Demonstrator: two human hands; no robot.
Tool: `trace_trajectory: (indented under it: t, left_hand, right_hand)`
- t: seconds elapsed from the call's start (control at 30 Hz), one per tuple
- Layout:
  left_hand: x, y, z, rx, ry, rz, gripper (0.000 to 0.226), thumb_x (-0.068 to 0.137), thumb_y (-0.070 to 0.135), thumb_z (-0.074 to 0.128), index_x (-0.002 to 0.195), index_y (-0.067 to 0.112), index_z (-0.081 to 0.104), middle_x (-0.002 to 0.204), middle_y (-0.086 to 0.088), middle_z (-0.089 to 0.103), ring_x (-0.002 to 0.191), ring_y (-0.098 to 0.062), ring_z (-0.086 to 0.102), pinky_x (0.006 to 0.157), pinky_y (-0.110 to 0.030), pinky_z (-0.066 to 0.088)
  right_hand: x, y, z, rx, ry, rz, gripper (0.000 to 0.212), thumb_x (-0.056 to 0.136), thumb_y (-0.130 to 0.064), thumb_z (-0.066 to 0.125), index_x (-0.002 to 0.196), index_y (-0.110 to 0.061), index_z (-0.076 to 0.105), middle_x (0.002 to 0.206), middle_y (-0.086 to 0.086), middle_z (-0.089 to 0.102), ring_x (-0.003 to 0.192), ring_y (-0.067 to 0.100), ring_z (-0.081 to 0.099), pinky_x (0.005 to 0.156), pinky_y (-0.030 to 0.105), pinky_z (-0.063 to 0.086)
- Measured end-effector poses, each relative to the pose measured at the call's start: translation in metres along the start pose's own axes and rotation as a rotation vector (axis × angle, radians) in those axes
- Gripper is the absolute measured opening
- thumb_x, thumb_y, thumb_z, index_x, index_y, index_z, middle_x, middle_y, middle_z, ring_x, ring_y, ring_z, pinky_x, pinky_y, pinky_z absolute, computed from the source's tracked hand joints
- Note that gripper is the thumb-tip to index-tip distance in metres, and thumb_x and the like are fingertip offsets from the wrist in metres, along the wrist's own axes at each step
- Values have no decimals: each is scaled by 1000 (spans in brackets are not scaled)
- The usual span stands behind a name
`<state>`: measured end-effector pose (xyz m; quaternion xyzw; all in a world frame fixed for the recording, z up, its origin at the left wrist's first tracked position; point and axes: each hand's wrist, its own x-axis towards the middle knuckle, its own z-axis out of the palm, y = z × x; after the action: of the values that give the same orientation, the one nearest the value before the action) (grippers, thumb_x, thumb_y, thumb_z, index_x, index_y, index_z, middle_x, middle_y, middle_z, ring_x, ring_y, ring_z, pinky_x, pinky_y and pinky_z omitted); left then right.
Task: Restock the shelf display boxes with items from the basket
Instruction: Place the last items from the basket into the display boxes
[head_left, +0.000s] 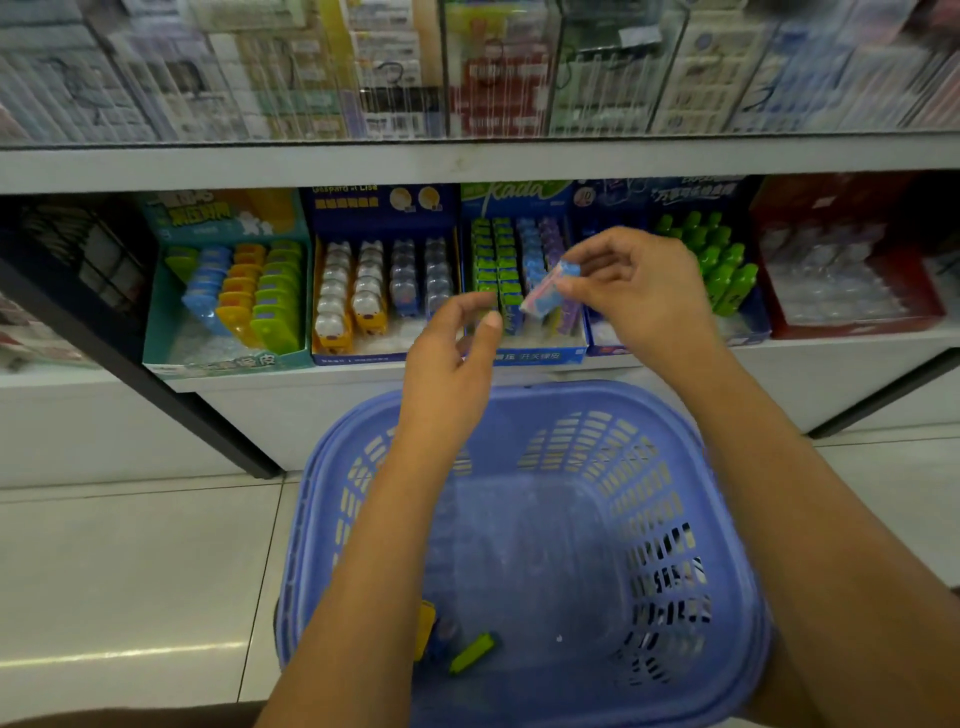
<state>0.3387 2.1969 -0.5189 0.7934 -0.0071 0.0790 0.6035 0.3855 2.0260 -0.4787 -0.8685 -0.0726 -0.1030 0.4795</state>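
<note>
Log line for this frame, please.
stage: restocking | right grip: pinches pink-blue item in front of Kada display box | left grip: holds nothing | basket: green item, yellow item inside

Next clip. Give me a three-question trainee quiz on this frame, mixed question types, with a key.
1. True or false: the left hand pinches the pink-and-blue item.
2. Where does the loose green item lie? A) in the blue basket B) on the floor tiles C) on the top shelf
3. Fill in: the hand that holds nothing is the ____ hand.

Key: 1 false, the right hand pinches it; 2 A; 3 left.
</note>
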Motion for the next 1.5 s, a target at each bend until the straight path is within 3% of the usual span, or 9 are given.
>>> trace_trajectory:
  t: [0.1, 0.2, 0.6, 0.9, 1.1, 1.2, 1.3, 1.4, 1.5]
  left_hand:
    - [3, -7, -3, 281, -74, 108, 46, 100, 23, 46, 145, 21, 37, 153, 6, 32, 139, -8, 29, 106, -17, 33]
    - [3, -17, -1, 343, -154, 116, 55, 99, 20, 48, 149, 18, 27, 158, 6, 19, 144, -10, 18, 95, 9, 16]
    - [6, -30, 4, 363, -197, 97, 58, 99, 21, 47, 151, 21, 21, 158, 11, 15, 143, -5, 16, 104, -6, 16]
    - [3, -27, -2, 311, -192, 95, 52, 99, 20, 48, 148, 19, 30, 157, 7, 23, 141, -9, 27, 113, -24, 30]
    - [-5, -43, -23, 313, -80, -103, 17, 94, 15, 52, 85, 13, 66, 81, -6, 69, 73, -19, 67, 74, -40, 57]
    - [-11, -77, -27, 632, -447, -443, 20, 90, 12, 55, 77, 1, 64, 83, -24, 70, 80, -36, 68, 78, -47, 56]
    - [-41, -118, -16, 924, -795, -641, 17, 89, 12, 56, 94, -2, 65, 105, -26, 67, 101, -34, 65, 85, -39, 51]
    - [-77, -157, -4, 1073, -1046, -735, 38, 94, 14, 54, 127, -4, 54, 131, -23, 54, 121, -32, 53, 99, -37, 41]
    - [-98, -181, 5, 1138, -1149, -762, 41, 94, 13, 55, 132, -2, 49, 135, -22, 51, 122, -32, 52, 97, -36, 43]
  right_hand:
    - [10, 8, -2, -240, -5, -47, 17, 80, -17, 74, 96, -14, 69, 79, -7, 61, 70, 5, 57, 67, 8, 47]
    - [17, 12, 3, -363, -125, -75, 22, 81, -14, 72, 102, -10, 70, 81, -4, 60, 74, 8, 56, 73, 15, 47]
    - [28, 22, 19, -471, -236, -195, 24, 80, -17, 73, 102, -10, 70, 93, 8, 69, 86, 15, 59, 81, 27, 47]
    - [40, 21, 28, -755, -248, -222, 33, 75, -30, 75, 105, -17, 71, 108, 11, 64, 117, 27, 41, 95, 37, 27]
    - [6, 18, 28, -529, -203, -256, 32, 74, -29, 77, 99, -14, 63, 98, -1, 50, 92, 18, 50, 79, 31, 39]
    - [-38, 38, 64, -450, -615, -83, 24, 75, -31, 77, 90, -17, 63, 77, -8, 53, 81, 17, 57, 67, 25, 38]
    - [-86, 80, 114, -566, -1097, 128, 32, 79, -24, 74, 107, -12, 66, 105, 6, 68, 101, 23, 61, 79, 28, 44]
    - [-132, 121, 153, -576, -1321, 193, 39, 81, -16, 72, 118, -10, 62, 121, 11, 63, 107, 24, 58, 89, 29, 43]
    - [-168, 143, 180, -587, -1439, 243, 15, 87, -18, 66, 99, -8, 66, 110, 16, 61, 93, 18, 51, 84, 29, 42]
